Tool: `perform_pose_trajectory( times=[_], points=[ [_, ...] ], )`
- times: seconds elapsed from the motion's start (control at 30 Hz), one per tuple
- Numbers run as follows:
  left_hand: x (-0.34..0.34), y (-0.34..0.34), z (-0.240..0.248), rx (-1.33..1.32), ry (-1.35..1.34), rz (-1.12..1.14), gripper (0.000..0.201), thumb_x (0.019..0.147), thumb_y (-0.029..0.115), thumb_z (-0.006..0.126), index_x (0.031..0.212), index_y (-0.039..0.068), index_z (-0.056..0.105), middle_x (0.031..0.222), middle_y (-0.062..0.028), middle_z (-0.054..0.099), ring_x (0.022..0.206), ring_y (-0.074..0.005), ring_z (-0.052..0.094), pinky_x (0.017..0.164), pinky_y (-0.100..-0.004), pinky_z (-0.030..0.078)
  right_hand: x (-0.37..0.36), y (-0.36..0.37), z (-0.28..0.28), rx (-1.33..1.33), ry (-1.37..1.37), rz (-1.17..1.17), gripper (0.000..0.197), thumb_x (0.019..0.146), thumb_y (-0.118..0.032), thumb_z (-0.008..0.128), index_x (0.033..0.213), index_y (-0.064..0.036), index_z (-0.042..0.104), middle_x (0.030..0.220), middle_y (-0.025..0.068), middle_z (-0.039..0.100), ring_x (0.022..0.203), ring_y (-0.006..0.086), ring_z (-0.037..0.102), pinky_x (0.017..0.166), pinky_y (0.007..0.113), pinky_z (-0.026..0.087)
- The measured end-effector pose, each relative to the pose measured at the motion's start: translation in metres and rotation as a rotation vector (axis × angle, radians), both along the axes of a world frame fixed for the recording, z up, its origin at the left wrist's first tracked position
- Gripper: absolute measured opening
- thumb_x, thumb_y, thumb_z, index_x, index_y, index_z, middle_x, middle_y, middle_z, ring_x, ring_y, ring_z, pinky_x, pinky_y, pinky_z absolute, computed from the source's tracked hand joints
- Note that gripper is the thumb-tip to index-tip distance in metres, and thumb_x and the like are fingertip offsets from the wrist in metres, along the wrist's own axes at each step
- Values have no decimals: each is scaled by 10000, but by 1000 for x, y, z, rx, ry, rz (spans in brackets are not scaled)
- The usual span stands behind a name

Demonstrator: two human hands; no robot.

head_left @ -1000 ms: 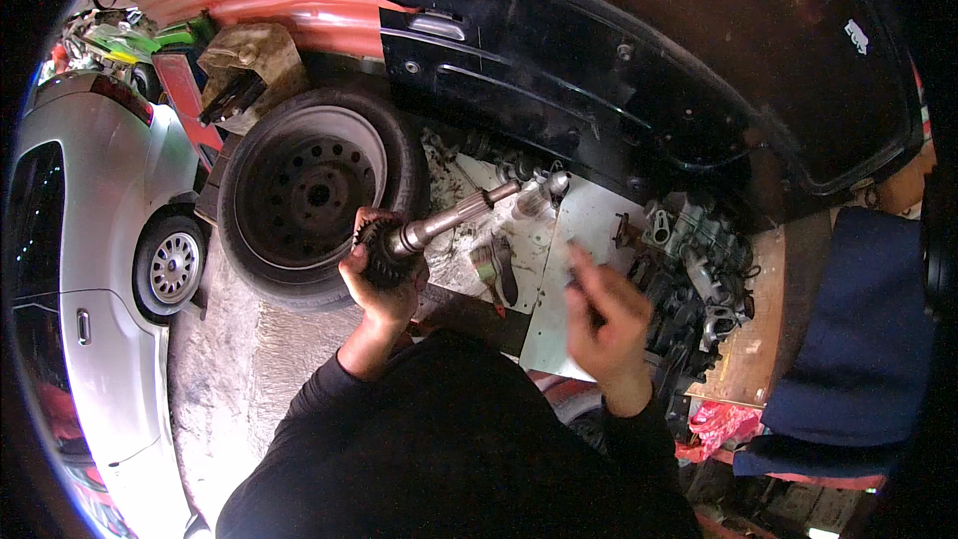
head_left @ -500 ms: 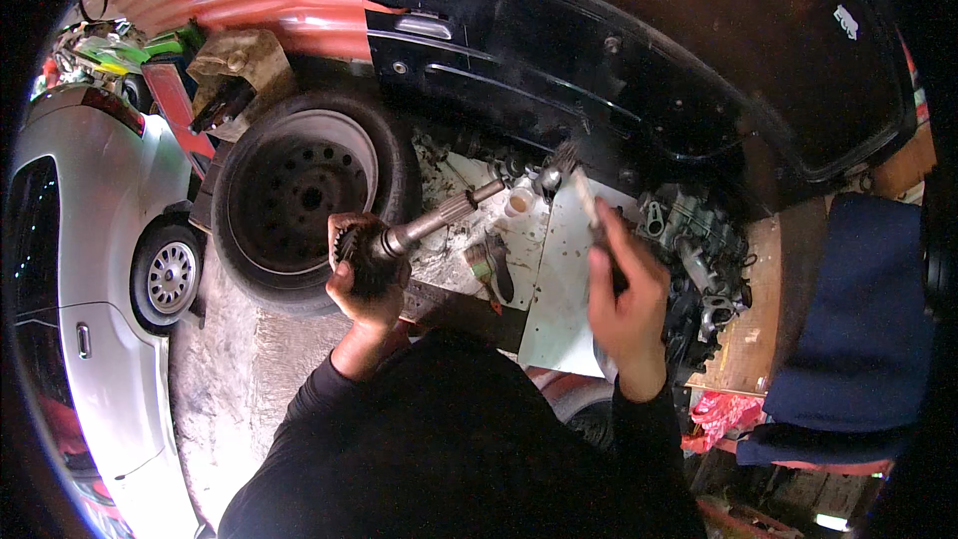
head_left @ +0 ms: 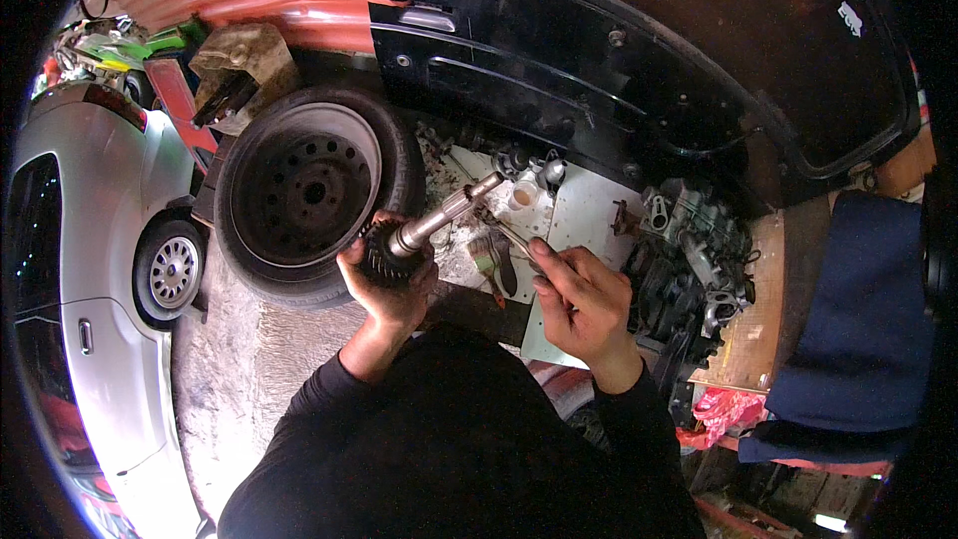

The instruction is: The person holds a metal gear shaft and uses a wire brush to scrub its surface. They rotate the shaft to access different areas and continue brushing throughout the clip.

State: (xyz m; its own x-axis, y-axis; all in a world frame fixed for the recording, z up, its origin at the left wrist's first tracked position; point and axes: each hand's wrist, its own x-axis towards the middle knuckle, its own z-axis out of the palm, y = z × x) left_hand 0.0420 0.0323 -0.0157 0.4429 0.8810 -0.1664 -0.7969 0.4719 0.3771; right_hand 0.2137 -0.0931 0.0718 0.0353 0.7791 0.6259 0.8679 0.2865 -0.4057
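My left hand (head_left: 387, 299) is wrapped round the toothed end of a metal gear shaft (head_left: 437, 224). The shaft's splined, bare end points up and to the right. Between thumb and fingers of my right hand (head_left: 587, 307) is a slim brush (head_left: 513, 238), its dark head beside the shaft's splines; whether they touch I cannot tell. Below the tools, a paintbrush (head_left: 483, 258) lies on the dirty white work surface (head_left: 569, 230). A small cup (head_left: 522, 196) with light brown contents stands just beyond the shaft's tip.
A wheel with a tyre (head_left: 235, 240) lies at the left, close to my left hand. Greasy engine parts (head_left: 689, 250) crowd the right side. A black vehicle panel (head_left: 559, 50) closes off the back. A silver car (head_left: 105, 240) stands far left, and dark blue cloth (head_left: 843, 319) hangs at right.
My right hand has swung the brush left and down, from over the far parts to beside the shaft. My left hand has shifted slightly right with the gear shaft.
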Motion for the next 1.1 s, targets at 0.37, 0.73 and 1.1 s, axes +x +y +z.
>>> perform_pose_trajectory(
  times=[0.37, 0.73, 1.1],
  points=[
    [-8, -5, 14, -48, -61, -192, 675, 821, 640, 510, 1177, 73, 598, 918, -120, 656, 506, -159, 524, 404, -234, 396, 7, 1, -7, 14, -22, 51, 487, 836, -69, 673, 1301, -211, 645, 776, 51, 608, 580, 199, 603, 503, 345, 514],
    [-4, -7, 6, -54, -283, -499, 713, 834, 624, 481, 1228, 35, 560, 806, -146, 583, 398, -83, 384, 340, -192, 307, 23, 8, -17, -79, -17, 92, 551, 808, -82, 689, 1331, -240, 615, 753, 73, 589, 566, 224, 579, 531, 341, 524],
    [-4, -8, -6, -139, -297, -524, 694, 838, 634, 502, 1159, 23, 568, 802, -125, 546, 412, -96, 380, 337, -194, 300, 46, 15, -2, -566, -64, -161, 468, 908, -102, 608, 1374, -137, 570, 959, 128, 700, 807, 266, 706, 759, 347, 577]
  ],
)
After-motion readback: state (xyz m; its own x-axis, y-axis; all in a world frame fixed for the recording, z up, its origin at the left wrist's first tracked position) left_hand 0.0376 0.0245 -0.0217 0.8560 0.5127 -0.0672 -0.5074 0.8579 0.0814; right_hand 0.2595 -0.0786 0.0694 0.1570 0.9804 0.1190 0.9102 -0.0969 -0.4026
